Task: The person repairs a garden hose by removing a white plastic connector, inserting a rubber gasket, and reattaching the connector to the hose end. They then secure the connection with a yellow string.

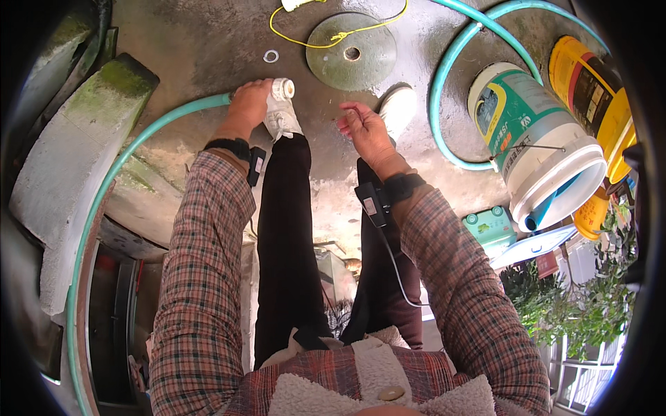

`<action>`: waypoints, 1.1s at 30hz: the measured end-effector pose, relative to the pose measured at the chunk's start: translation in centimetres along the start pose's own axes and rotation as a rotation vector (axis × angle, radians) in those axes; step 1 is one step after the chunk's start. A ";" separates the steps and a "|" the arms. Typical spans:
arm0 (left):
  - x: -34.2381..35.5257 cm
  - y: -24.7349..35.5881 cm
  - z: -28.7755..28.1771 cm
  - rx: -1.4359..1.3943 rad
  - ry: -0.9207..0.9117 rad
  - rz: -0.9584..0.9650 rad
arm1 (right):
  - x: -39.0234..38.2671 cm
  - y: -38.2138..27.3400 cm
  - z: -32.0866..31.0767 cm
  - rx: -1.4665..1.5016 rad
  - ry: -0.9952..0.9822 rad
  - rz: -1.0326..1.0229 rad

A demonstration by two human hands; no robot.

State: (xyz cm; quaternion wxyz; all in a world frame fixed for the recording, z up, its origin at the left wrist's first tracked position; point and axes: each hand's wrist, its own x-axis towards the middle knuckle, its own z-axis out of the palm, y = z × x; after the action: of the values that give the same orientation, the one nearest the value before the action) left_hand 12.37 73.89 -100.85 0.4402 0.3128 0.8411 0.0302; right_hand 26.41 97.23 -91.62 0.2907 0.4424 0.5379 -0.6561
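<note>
My left hand (248, 107) is wrapped round the end of a teal hose (173, 111), just behind a white plastic threaded fitting (283, 89). The fitting sits just above my left white shoe (283, 119) in the picture. My right hand (369, 135) hovers beside my right shoe (399, 111), its fingers loosely curled and apart, with nothing visible in them. A small white ring (271, 56), like a washer, lies on the wet floor beyond my left hand. Further to the right is a round grey disc (326, 62) with a centre hole.
A yellow cord (378, 26) crosses the disc. At right, another teal hose length (438, 90) loops beside a white and green bucket (520, 114). A yellow bucket (583, 76) and a green box (490, 225) are near it. Concrete slabs (83, 145) stand at left.
</note>
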 end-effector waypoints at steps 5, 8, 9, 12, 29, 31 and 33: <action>3.4 -2.9 1.7 -0.180 -0.075 -0.112 | 1.5 1.1 -1.7 -0.065 0.043 0.019; 5.2 -3.7 2.1 -0.317 -0.002 -0.285 | 2.7 1.7 -2.8 -0.155 0.007 0.027; 5.8 -3.7 2.1 -0.337 0.044 -0.355 | 3.1 1.9 -3.1 -0.184 -0.011 0.029; 7.3 -2.7 1.9 -0.318 0.182 -0.399 | 4.5 2.6 -3.3 -0.192 0.012 0.032; 9.5 -0.5 1.1 -0.189 0.120 -0.352 | 7.3 -0.8 -2.2 -0.603 0.171 -0.362; 9.5 -0.6 1.3 -0.228 0.112 -0.338 | 8.0 -2.2 -2.2 -0.739 0.218 -0.471; 9.5 -0.9 1.6 -0.242 0.101 -0.301 | 9.6 -3.2 -2.3 -0.870 0.284 -0.662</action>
State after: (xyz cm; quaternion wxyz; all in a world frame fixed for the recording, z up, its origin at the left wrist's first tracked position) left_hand 9.15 78.02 -108.93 0.4314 0.1264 0.8896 0.0805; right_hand 20.03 101.14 -98.80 0.1495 0.1736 0.9027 -0.3642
